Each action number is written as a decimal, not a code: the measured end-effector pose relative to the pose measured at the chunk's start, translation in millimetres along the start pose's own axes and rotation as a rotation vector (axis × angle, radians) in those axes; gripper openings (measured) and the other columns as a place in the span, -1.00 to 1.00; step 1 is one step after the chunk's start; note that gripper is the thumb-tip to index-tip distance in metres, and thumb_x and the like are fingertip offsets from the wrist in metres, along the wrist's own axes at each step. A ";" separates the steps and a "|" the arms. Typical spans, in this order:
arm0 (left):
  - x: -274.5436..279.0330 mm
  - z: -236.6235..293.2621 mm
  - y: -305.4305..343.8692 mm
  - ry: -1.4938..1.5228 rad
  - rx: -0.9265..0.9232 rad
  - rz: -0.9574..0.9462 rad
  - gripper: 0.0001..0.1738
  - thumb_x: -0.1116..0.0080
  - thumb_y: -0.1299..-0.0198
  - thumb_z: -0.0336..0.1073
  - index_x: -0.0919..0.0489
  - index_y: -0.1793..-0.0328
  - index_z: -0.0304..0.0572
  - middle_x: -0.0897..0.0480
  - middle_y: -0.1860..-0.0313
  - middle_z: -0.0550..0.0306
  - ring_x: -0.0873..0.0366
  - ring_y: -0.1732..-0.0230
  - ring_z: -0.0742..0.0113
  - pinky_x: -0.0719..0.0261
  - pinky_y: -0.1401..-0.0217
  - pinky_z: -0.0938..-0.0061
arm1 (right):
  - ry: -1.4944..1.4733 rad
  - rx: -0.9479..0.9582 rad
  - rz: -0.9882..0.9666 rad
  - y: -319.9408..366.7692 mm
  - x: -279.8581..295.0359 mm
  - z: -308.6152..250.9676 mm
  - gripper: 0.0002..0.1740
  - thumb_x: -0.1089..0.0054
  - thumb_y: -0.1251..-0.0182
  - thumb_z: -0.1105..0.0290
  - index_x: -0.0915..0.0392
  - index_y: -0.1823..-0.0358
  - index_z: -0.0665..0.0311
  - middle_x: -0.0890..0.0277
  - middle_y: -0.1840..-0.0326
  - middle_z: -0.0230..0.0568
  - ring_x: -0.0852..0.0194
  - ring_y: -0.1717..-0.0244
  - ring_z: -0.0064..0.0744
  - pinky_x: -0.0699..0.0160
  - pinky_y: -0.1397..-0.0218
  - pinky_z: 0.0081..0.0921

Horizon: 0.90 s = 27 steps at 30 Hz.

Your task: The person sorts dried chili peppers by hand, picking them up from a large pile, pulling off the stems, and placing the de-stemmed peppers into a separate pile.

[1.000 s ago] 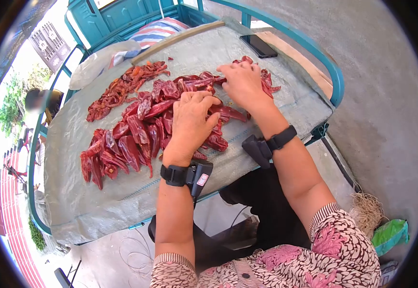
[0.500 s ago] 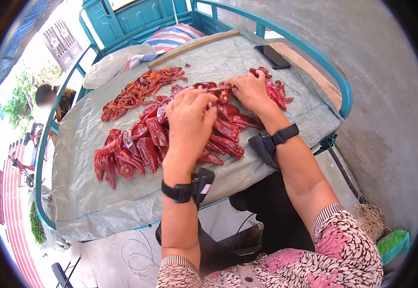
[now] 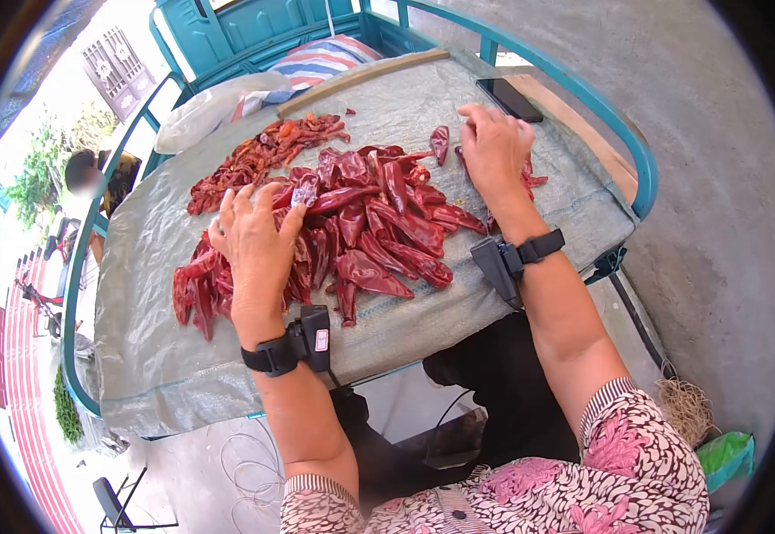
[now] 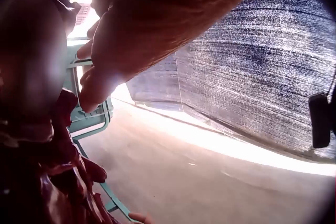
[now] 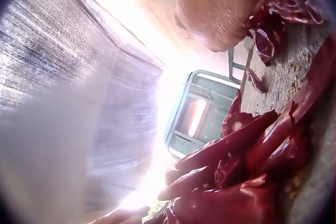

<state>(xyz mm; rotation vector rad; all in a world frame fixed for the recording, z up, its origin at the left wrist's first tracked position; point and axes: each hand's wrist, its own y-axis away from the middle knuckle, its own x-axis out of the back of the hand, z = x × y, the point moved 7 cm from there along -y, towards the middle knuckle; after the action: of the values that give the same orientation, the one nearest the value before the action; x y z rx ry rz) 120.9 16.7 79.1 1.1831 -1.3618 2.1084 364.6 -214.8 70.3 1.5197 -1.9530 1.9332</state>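
A large heap of dried red chili peppers (image 3: 378,222) lies across the middle of a grey woven sheet (image 3: 156,374). My left hand (image 3: 258,240) is over the heap's left part, fingers spread and slightly bent, the peppers under it partly hidden. To the right, my right hand (image 3: 499,156) is over a smaller group of red peppers (image 3: 534,181), most of it covered by the hand. Its fingers are loosely bent, with no pepper visible between them. One pepper (image 3: 440,145) lies alone between heap and right hand. The right wrist view shows peppers (image 5: 270,43) just beyond that hand.
Darker, shrivelled pepper pieces (image 3: 263,156) form a separate pile behind the heap. A phone (image 3: 509,100) lies at the back right. Teal rails (image 3: 574,89) border the sheet, and a wooden strip (image 3: 361,80) and striped sack (image 3: 329,58) are behind. A person (image 3: 107,182) is at far left.
My left hand has moved left from the heap's middle, uncovering peppers there. My right hand has left the heap's back edge and moved right over the smaller group. The lone pepper now shows.
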 end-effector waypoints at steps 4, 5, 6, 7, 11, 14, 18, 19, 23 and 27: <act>-18.4 -14.9 4.2 -0.005 0.046 -0.026 -0.45 -0.18 -0.39 0.16 -0.65 -0.31 0.00 -0.57 -0.40 -0.04 -0.29 -0.57 -0.06 -0.03 -0.58 -0.17 | -0.215 0.343 -0.085 11.0 -18.2 -27.4 -0.66 -0.28 -0.30 0.35 -0.72 -0.09 -0.16 -0.74 -0.04 -0.41 -0.55 -0.15 -0.25 -0.11 -0.46 0.14; -22.5 -18.4 4.9 -0.004 0.054 -0.039 -0.44 -0.16 -0.40 0.18 -0.66 -0.30 0.00 -0.58 -0.38 -0.03 -0.32 -0.55 -0.06 -0.05 -0.56 -0.15 | -0.182 0.376 -0.172 16.1 -26.6 -30.5 -0.66 -0.29 -0.30 0.34 -0.73 -0.09 -0.16 -0.74 -0.03 -0.41 -0.54 -0.15 -0.25 -0.09 -0.49 0.16; -22.4 -17.9 4.9 -0.015 0.030 -0.022 -0.46 -0.13 -0.42 0.18 -0.66 -0.29 0.01 -0.62 -0.32 -0.01 -0.38 -0.48 -0.04 -0.12 -0.52 -0.09 | -0.151 0.410 -0.260 20.3 -32.7 -35.2 -0.66 -0.29 -0.30 0.34 -0.74 -0.09 -0.16 -0.75 -0.02 -0.41 -0.53 -0.16 -0.25 -0.07 -0.51 0.19; -22.9 -16.3 5.2 -0.025 0.007 -0.006 -0.47 -0.10 -0.44 0.18 -0.67 -0.28 0.02 -0.65 -0.26 0.02 -0.44 -0.41 -0.01 -0.19 -0.47 -0.03 | -0.162 0.383 -0.295 19.3 -34.0 -33.7 -0.68 -0.29 -0.30 0.34 -0.75 -0.07 -0.14 -0.75 0.00 -0.40 -0.53 -0.15 -0.25 -0.05 -0.53 0.20; -23.4 -11.1 7.0 0.013 -0.010 0.052 -0.52 -0.06 -0.48 0.17 -0.72 -0.17 0.04 -0.74 -0.04 0.08 -0.63 -0.13 0.02 -0.41 -0.27 0.12 | -0.195 0.353 -0.366 20.5 -39.0 -32.7 -0.74 -0.28 -0.32 0.33 -0.77 0.00 -0.11 -0.77 0.08 -0.37 -0.55 -0.12 -0.25 -0.04 -0.55 0.21; -23.9 -12.1 8.6 0.053 -0.021 0.068 -0.53 -0.06 -0.48 0.17 -0.73 -0.14 0.05 -0.75 -0.02 0.08 -0.64 -0.09 0.04 -0.42 -0.24 0.12 | -0.184 0.312 -0.306 17.0 -29.9 -30.5 -0.77 -0.27 -0.34 0.32 -0.77 0.03 -0.09 -0.77 0.13 -0.34 -0.56 -0.09 -0.26 -0.10 -0.50 0.13; -23.4 -15.2 9.9 0.090 -0.033 0.109 -0.53 -0.06 -0.48 0.18 -0.75 -0.10 0.05 -0.75 0.00 0.07 -0.65 -0.08 0.04 -0.42 -0.23 0.12 | -0.153 0.154 -0.078 7.7 -4.6 -21.5 -0.81 -0.27 -0.34 0.31 -0.76 0.07 -0.06 -0.74 0.19 -0.33 -0.58 -0.06 -0.25 -0.17 -0.41 -0.02; -24.2 -15.7 10.3 0.093 -0.031 0.107 -0.54 -0.06 -0.48 0.18 -0.75 -0.09 0.05 -0.75 0.00 0.08 -0.65 -0.08 0.04 -0.42 -0.22 0.12 | -0.156 0.145 0.014 7.9 -0.7 -17.3 -0.82 -0.28 -0.33 0.31 -0.75 0.08 -0.03 -0.74 0.17 -0.32 -0.58 -0.05 -0.23 -0.16 -0.38 -0.09; -25.2 -17.1 8.9 0.102 -0.022 0.100 -0.55 -0.07 -0.48 0.16 -0.76 -0.08 0.06 -0.76 0.02 0.08 -0.66 -0.07 0.03 -0.42 -0.22 0.13 | -0.108 0.124 0.081 10.5 2.4 -13.6 -0.80 -0.31 -0.31 0.24 -0.75 0.08 -0.02 -0.76 0.17 -0.32 -0.58 -0.07 -0.21 -0.18 -0.38 -0.05; -22.4 -15.0 9.6 0.120 0.000 0.084 -0.58 -0.08 -0.48 0.14 -0.76 -0.07 0.06 -0.76 0.01 0.08 -0.66 -0.07 0.03 -0.42 -0.23 0.14 | -0.193 0.296 -0.077 15.5 4.4 -35.8 -0.75 -0.34 -0.29 0.13 -0.75 0.06 -0.03 -0.75 0.17 -0.33 -0.58 -0.09 -0.20 -0.15 -0.38 0.08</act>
<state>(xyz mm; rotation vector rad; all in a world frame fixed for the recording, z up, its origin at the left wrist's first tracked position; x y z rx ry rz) 120.6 28.3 52.8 0.9977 -1.3787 2.1991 331.6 -193.5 69.7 1.8874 -1.6962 2.1951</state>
